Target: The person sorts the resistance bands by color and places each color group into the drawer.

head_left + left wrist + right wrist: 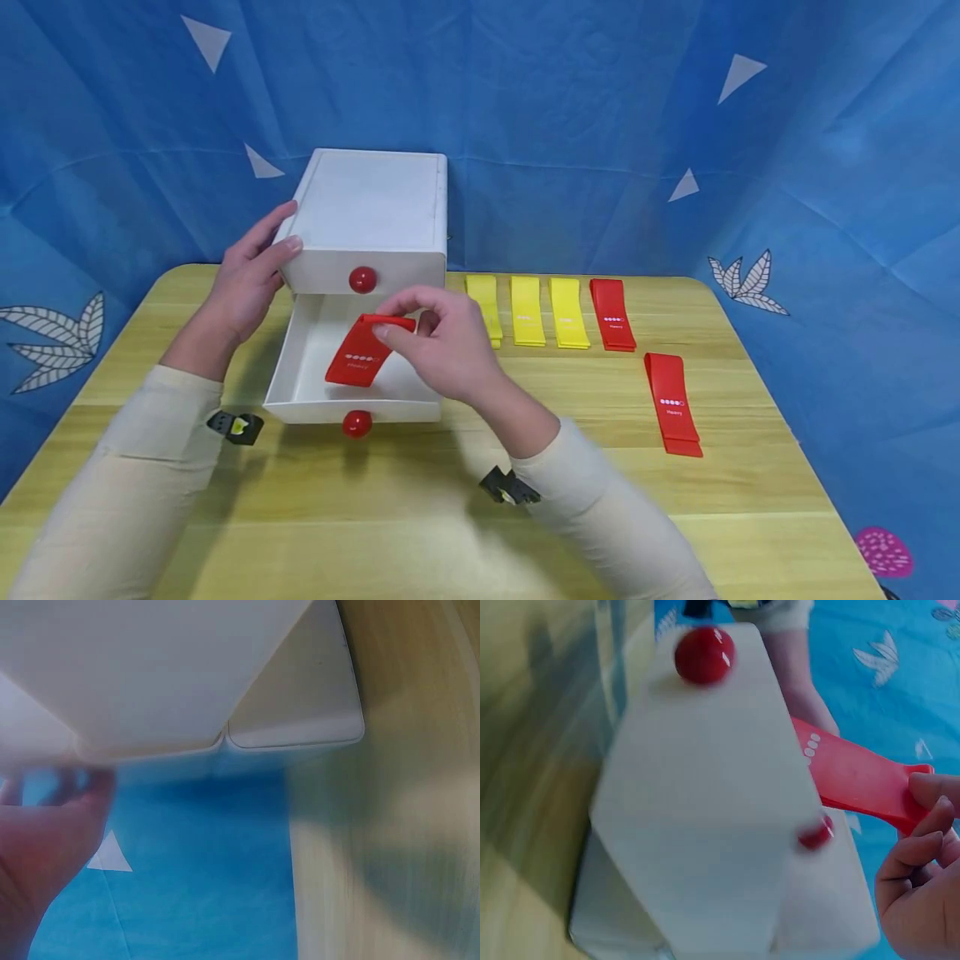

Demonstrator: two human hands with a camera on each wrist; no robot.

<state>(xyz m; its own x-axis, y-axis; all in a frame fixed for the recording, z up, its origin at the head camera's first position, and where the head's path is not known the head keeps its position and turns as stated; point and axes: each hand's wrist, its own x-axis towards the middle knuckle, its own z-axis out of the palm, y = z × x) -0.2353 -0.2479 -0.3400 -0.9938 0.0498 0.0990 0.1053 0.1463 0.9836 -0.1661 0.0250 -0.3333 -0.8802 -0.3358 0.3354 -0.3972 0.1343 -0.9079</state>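
Observation:
A white two-drawer box (367,200) with red round knobs stands at the back left of the table; its lower drawer (307,350) is pulled out. My right hand (450,342) pinches one end of a folded red resistance band (360,358) marked "Heavy", whose other end hangs over the open drawer. In the right wrist view, thumb and fingers nip the red band (862,776) near its end. My left hand (251,275) rests against the left side of the box, thumb and fingers along its upper edge. The left wrist view shows the left hand (52,840) at the box wall.
Right of the box lie three yellow bands (528,311) in a row, then a red band (612,314). Another red band (673,404) lies nearer the table's right edge. A blue patterned cloth (562,125) hangs behind the wooden table (360,517).

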